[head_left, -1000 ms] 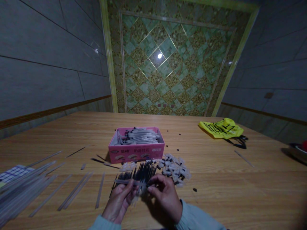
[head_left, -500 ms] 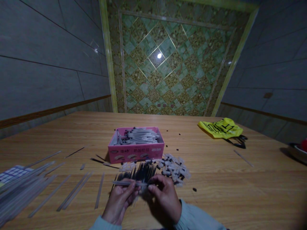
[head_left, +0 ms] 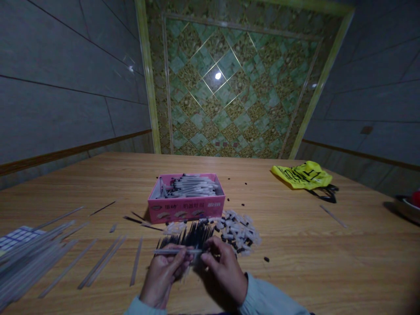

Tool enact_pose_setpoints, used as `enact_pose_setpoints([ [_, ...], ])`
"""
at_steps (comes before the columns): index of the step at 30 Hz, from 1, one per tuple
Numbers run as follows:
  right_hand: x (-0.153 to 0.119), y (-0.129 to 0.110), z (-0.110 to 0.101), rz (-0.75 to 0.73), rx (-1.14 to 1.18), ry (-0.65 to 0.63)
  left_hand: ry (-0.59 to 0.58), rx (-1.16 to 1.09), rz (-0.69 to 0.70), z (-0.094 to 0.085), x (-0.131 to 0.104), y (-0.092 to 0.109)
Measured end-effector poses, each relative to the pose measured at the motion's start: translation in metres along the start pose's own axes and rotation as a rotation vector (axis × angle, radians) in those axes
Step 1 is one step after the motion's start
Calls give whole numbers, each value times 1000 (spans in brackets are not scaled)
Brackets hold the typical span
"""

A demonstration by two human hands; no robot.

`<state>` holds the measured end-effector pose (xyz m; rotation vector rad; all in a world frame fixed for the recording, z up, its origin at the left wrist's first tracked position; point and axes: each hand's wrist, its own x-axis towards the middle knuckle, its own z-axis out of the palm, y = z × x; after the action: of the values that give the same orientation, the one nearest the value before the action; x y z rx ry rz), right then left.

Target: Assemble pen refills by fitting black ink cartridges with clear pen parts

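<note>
My left hand [head_left: 166, 273] pinches a thin, clear plastic tube [head_left: 170, 251] between thumb and fingers, and the tube lies almost level. At the tube's right end my right hand [head_left: 221, 262] is closed, thumb against curled fingers. Whether it grips the tube's tip or a small piece there is hidden. Just beyond both hands lies a bunch of thin black sticks [head_left: 197, 235], their near ends covered by the hands. A heap of small clear and black caps [head_left: 241, 232] spreads to the right of them.
Behind the sticks stands a pink box [head_left: 187, 212] filled with clear tubes [head_left: 193, 186]. Long clear sleeves [head_left: 36, 258] are piled at the left, beside a checked cloth [head_left: 21, 238]. A yellow bag [head_left: 302, 175] lies far right, and a dish [head_left: 408, 208] sits at the right edge.
Both hands stay in nearly the same place. My right fingers have shifted very slightly left and up at the tube's end. The box and piles have not moved.
</note>
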<state>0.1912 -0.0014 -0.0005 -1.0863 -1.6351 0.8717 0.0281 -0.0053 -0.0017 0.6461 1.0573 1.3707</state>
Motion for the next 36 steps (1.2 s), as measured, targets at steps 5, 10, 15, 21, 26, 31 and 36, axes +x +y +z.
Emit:
enact_pose_setpoints([
  [5,-2,4,1,99,43,-98,-6,-3,-38,0,0,-1],
  [10,-2,12,0,-35,-57,-14,1,5,-35,-1,0,-1],
  [15,-2,13,0,41,-83,-62,5,17,-60,-2,2,-2],
  [21,-3,9,0,36,-89,-114,14,17,-66,-1,1,0],
  [26,-3,8,-1,-31,-156,-34,8,16,-49,0,0,-1],
  [31,-2,10,-2,9,-129,-71,-13,51,-69,-3,2,-4],
  [36,-2,9,-4,-33,-126,-26,2,87,-50,-3,3,-4],
])
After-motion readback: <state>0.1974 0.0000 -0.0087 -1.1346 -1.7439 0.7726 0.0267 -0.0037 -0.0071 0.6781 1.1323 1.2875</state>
